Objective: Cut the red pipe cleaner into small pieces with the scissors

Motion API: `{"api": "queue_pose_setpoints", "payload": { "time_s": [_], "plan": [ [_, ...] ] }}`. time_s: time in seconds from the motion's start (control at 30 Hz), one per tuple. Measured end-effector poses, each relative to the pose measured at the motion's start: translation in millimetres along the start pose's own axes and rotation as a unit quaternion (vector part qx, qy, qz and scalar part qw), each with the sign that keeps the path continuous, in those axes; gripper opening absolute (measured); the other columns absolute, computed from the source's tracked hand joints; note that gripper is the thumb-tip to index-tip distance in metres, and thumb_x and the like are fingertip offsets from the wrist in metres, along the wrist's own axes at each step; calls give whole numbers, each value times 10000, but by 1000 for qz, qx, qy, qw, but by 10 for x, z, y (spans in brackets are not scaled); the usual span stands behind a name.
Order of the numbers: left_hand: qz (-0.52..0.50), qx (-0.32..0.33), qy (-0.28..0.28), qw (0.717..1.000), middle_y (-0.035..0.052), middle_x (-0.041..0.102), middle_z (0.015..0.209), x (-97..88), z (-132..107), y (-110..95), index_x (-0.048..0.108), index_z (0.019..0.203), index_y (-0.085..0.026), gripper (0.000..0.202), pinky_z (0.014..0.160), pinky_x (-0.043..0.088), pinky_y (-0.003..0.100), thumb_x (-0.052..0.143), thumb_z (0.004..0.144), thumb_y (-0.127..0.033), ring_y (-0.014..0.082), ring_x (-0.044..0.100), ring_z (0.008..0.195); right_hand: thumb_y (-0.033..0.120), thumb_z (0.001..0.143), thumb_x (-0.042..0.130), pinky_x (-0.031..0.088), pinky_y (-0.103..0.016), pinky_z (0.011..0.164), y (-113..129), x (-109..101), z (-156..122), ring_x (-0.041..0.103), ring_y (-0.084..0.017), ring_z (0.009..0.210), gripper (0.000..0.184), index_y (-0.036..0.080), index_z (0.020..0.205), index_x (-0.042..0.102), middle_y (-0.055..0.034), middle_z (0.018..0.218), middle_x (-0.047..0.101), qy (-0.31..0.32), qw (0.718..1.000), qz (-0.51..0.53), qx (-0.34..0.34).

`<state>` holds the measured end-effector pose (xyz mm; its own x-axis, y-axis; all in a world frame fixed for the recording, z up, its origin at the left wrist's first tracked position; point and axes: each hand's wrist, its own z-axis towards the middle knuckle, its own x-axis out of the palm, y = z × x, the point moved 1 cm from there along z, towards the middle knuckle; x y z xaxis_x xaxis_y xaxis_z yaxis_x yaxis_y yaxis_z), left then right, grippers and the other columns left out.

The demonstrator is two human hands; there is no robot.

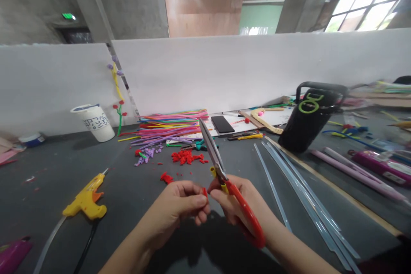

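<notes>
Thumb and fingers of my left hand [181, 205] pinch a small red piece of pipe cleaner [204, 192]. My right hand [239, 201] is closed on a pair of scissors [215, 154] with red handles, its blades pointing up and away, nearly together. The right fingertips are close to the red piece; I cannot tell if they touch it. Beyond my hands lies a pile of short red pieces [186, 157], with one red bit [166, 177] nearer me. Lilac pieces [149, 154] are scattered to the left of that pile.
A yellow glue gun [86, 199] lies at left. Behind are a white cup [94, 122], bundled pipe cleaners [173, 124], pliers [197, 145] and a phone [222, 124]. Clear glue sticks [305, 197] and a black bottle [308, 115] are at right, before a white partition [208, 72].
</notes>
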<state>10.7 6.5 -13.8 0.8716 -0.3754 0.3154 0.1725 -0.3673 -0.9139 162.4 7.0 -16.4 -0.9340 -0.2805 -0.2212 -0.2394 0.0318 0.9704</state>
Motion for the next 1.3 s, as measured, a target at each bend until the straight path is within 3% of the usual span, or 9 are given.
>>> {"api": "queue_pose_setpoints", "payload": {
  "time_s": [0.13, 0.37, 0.53, 0.7, 1.0, 1.13, 1.3],
  "plan": [
    [4, -23, 24, 999, 23, 593, 556, -18, 5, 25, 584, 634, -102, 76, 431, 374, 150, 615, 666, -163, 56, 508, 435, 274, 694, 497, 266, -145, 304, 16, 31, 24, 333, -53, 282, 108, 168, 673, 505, 102, 316, 357, 24, 998, 59, 19],
    [29, -52, 10, 998, 26, 609, 544, 5, 6, 35, 604, 639, -105, 74, 432, 379, 170, 640, 626, -169, 74, 523, 434, 228, 690, 468, 267, -144, 312, 57, 23, 22, 333, -45, 283, 135, 173, 567, 458, 94, 311, 369, 49, 998, 45, 14],
    [99, -8, -53, 994, 30, 604, 554, 8, 30, -5, 606, 634, -101, 86, 491, 408, 216, 621, 629, -186, 104, 539, 486, 192, 663, 486, 248, -143, 324, 26, 19, 29, 347, -31, 326, 63, 168, 610, 462, 80, 454, 431, 22, 999, 25, 0],
    [150, -9, -92, 984, 3, 560, 467, 34, 57, -1, 606, 596, -106, 41, 439, 368, 208, 604, 587, -146, 98, 497, 431, 125, 613, 483, 248, -144, 360, -15, 41, 61, 345, -30, 375, 73, 167, 576, 436, 79, 482, 410, -1, 1000, -4, 4],
    [148, 28, -74, 986, -8, 550, 491, 34, 88, 74, 594, 608, -109, 27, 476, 385, 220, 569, 600, -113, 100, 495, 454, 166, 641, 482, 245, -159, 371, 15, 48, 62, 341, -43, 386, 81, 175, 584, 424, 71, 483, 413, -8, 1000, -30, 1],
    [122, 51, -119, 984, -4, 562, 524, 46, 56, 22, 588, 637, -115, 41, 487, 397, 225, 595, 627, -155, 105, 504, 471, 292, 708, 488, 280, -177, 420, 19, -6, 38, 371, -67, 440, 159, 178, 606, 444, 56, 503, 421, -46, 991, -113, -54],
    [76, 112, -192, 972, 6, 604, 570, -18, 14, -63, 583, 671, -129, 82, 531, 411, 224, 613, 659, -204, 108, 518, 512, 377, 695, 525, 256, -201, 446, -43, -68, -55, 377, -93, 448, 190, 199, 728, 468, 59, 511, 455, -91, 937, -314, -119]
  ]
}}
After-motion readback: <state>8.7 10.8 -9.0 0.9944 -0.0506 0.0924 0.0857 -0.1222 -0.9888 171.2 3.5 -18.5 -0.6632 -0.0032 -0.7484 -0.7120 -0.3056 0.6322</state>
